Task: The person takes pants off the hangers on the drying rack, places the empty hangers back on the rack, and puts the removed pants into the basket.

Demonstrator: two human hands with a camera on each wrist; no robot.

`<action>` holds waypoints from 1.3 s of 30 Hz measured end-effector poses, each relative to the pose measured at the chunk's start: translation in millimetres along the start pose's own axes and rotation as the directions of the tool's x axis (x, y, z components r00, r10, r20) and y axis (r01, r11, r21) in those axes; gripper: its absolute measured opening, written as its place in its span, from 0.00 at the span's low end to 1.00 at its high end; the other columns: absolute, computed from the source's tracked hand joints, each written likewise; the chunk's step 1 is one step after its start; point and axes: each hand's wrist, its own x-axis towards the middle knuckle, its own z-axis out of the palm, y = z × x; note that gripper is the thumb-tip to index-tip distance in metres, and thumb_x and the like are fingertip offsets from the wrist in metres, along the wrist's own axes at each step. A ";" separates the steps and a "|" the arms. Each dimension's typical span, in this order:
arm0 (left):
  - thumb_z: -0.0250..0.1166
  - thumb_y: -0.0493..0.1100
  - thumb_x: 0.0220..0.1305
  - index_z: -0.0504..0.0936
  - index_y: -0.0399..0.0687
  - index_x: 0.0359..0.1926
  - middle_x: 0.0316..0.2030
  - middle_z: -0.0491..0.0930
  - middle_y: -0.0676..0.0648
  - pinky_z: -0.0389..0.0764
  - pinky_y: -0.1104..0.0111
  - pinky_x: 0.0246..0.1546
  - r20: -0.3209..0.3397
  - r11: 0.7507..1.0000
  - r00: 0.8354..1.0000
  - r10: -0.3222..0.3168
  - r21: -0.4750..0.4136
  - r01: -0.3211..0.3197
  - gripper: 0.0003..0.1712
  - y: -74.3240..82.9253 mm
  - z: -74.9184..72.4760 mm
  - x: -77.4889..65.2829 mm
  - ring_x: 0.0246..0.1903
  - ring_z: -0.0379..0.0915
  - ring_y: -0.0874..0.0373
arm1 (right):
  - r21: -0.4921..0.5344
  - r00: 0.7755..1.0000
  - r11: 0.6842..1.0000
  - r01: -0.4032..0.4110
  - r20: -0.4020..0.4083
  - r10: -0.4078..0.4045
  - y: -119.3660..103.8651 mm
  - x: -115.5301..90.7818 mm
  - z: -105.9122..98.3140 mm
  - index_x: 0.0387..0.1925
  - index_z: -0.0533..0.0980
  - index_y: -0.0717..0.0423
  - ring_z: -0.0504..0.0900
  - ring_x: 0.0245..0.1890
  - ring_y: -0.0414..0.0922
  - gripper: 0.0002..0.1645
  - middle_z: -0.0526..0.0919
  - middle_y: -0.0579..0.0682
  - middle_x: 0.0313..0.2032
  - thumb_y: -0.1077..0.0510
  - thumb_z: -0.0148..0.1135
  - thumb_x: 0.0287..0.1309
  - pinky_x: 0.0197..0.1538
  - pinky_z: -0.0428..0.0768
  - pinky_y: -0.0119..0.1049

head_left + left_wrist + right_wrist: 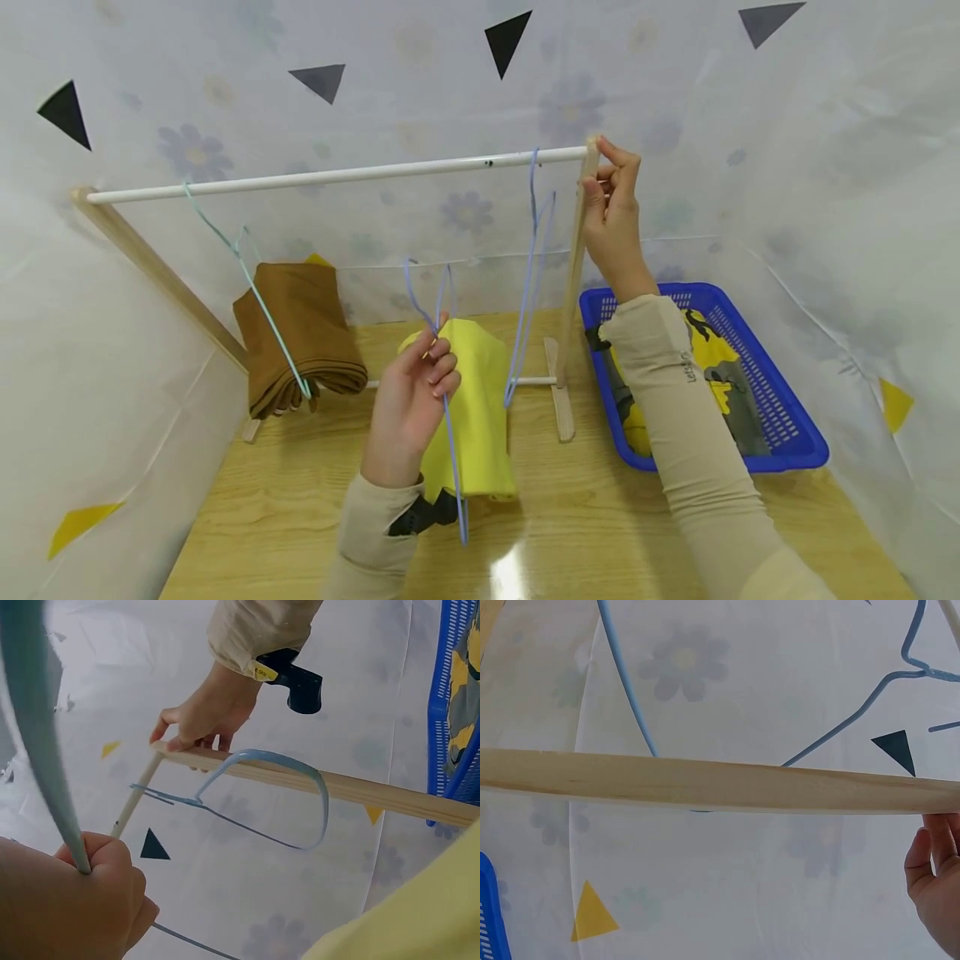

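In the head view my left hand (416,396) pinches a thin blue hanger (453,450) just below its hook, in front of the rack. A folded yellow cloth (480,417) is right behind that hanger; how the two are joined is partly hidden by the hand. My right hand (618,217) grips the top of the rack's right wooden post (573,275), where the white rail (337,175) ends. Close to that post, a second blue hanger (530,250) hangs bare from the rail. The right wrist view has the post (705,780) running across and the right fingertips touching its end.
At the rack's left end hangs a pale green hanger (266,308) with a folded brown cloth (292,308). A blue basket (802,429) holding yellow, grey and black camouflage cloth (716,358) stands to the right on the wooden table (592,525). White patterned sheeting (420,92) encloses the table.
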 end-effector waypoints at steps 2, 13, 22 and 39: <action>0.42 0.42 0.69 0.50 0.42 0.62 0.25 0.58 0.52 0.50 0.75 0.17 -0.004 1.000 1.000 0.003 0.002 -0.003 0.23 -0.6 -0.8 -2.2 0.20 0.41 0.62 | 0.001 1.000 1.000 -0.003 0.003 0.003 0.3 -0.2 1.0 0.59 0.51 0.52 0.69 0.36 0.48 0.23 0.67 0.60 0.37 0.61 0.38 0.63 0.38 0.69 0.31; 0.43 0.41 0.69 0.51 0.41 0.63 0.26 0.57 0.52 0.51 0.75 0.17 -0.013 1.000 1.000 0.008 -0.030 -0.008 0.24 -2.2 -0.1 -11.0 0.20 0.41 0.62 | 0.018 1.000 1.000 0.016 -0.005 -0.015 8.5 1.2 3.2 0.59 0.52 0.53 0.68 0.32 0.48 0.22 0.67 0.57 0.36 0.62 0.37 0.63 0.34 0.68 0.31; 0.41 0.41 0.69 0.47 0.41 0.64 0.27 0.60 0.51 0.53 0.75 0.17 0.044 0.999 0.999 0.017 -0.036 -0.016 0.26 -5.4 1.9 -10.0 0.19 0.43 0.62 | -0.018 1.000 1.000 -0.004 -0.020 0.004 32.6 3.5 -1.4 0.60 0.51 0.42 0.69 0.35 0.42 0.24 0.68 0.50 0.37 0.56 0.38 0.63 0.36 0.70 0.32; 0.40 0.41 0.70 0.49 0.41 0.63 0.26 0.58 0.51 0.51 0.75 0.17 0.042 0.999 0.999 0.034 -0.034 -0.032 0.23 -7.4 5.5 -9.1 0.20 0.42 0.62 | -0.100 0.990 0.992 -0.074 0.109 0.085 23.2 -7.8 -28.2 0.64 0.46 0.33 0.71 0.48 0.45 0.30 0.68 0.51 0.52 0.57 0.38 0.64 0.48 0.72 0.44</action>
